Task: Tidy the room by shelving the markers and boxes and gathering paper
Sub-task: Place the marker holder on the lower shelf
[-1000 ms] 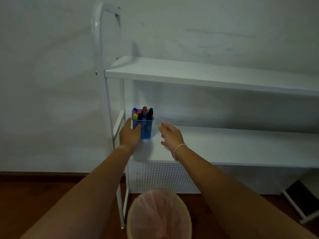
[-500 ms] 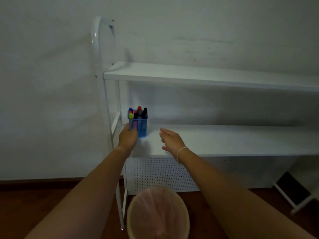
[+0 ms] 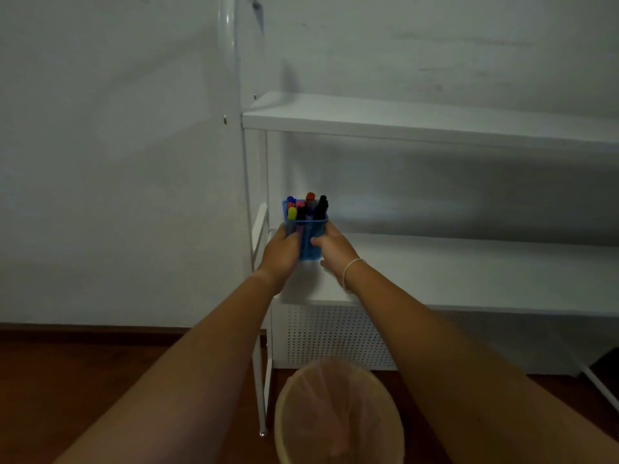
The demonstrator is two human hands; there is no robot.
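A blue plastic marker holder (image 3: 310, 237) stands at the left end of the lower white shelf (image 3: 469, 272). Several coloured markers (image 3: 306, 207) stick up out of it. My left hand (image 3: 281, 252) grips the holder's left side. My right hand (image 3: 335, 247) grips its right side, with a thin band around the wrist. The holder's bottom is partly hidden between my hands, so I cannot tell whether it rests on the shelf.
The white metal shelf unit has an upper shelf (image 3: 435, 120) and a perforated panel (image 3: 335, 336) below. A round bin with a pink liner (image 3: 338, 413) stands on the dark wooden floor right under my arms. A plain wall lies to the left.
My right hand, open and apart from the holder before, has closed in on its right side. The left hand has stayed on the holder's left side.
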